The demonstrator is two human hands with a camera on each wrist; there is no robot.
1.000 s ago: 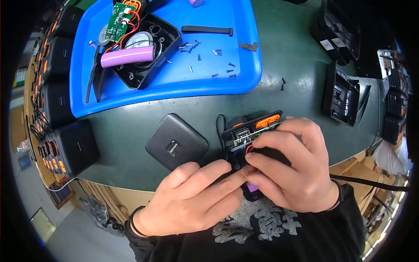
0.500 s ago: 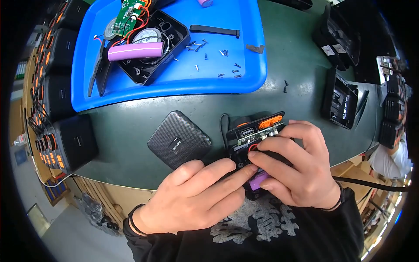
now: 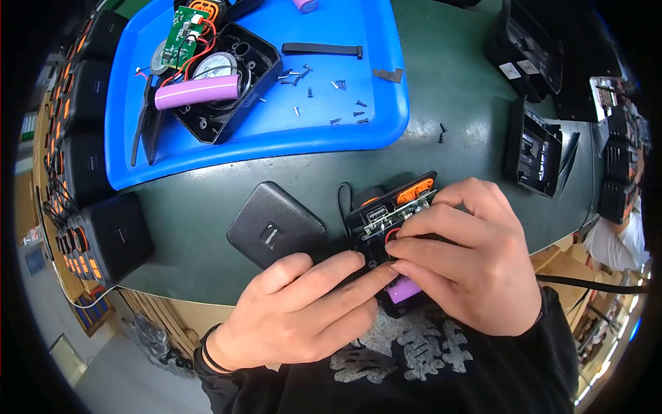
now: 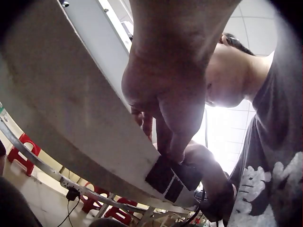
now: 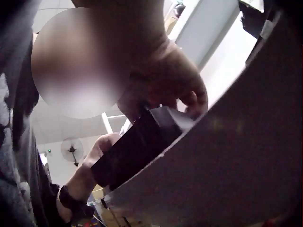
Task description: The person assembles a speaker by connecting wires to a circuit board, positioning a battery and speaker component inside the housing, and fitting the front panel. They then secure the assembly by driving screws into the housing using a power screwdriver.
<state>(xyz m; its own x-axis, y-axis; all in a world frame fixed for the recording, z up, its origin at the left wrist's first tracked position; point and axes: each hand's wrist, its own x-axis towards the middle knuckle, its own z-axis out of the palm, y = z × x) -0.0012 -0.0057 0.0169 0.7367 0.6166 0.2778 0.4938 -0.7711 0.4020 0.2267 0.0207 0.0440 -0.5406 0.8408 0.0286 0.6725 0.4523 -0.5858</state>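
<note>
An opened black speaker housing [image 3: 376,224] lies at the table's front edge, with a circuit board and orange part [image 3: 403,200] at its far end. A purple battery cell [image 3: 403,290] shows at its near end. My left hand [image 3: 372,267] holds the housing's left side, thumb and index finger reaching onto it. My right hand [image 3: 414,234] grips it from the right, fingers curled over the top near a red wire. From below, the left hand [image 4: 165,94] meets the housing [image 4: 173,177], and the right hand [image 5: 175,80] holds the housing [image 5: 137,146].
A black mesh speaker cover [image 3: 276,231] lies just left of the hands. A blue tray [image 3: 331,131] behind holds another opened speaker, a purple cell [image 3: 196,92], a green board [image 3: 181,31] and several screws. Black speakers [image 3: 110,234] line the left; black housings [image 3: 534,152] stand right.
Both hands stay on the housing. The right fingers have shifted a little, so more of the purple cell shows at the near end.
</note>
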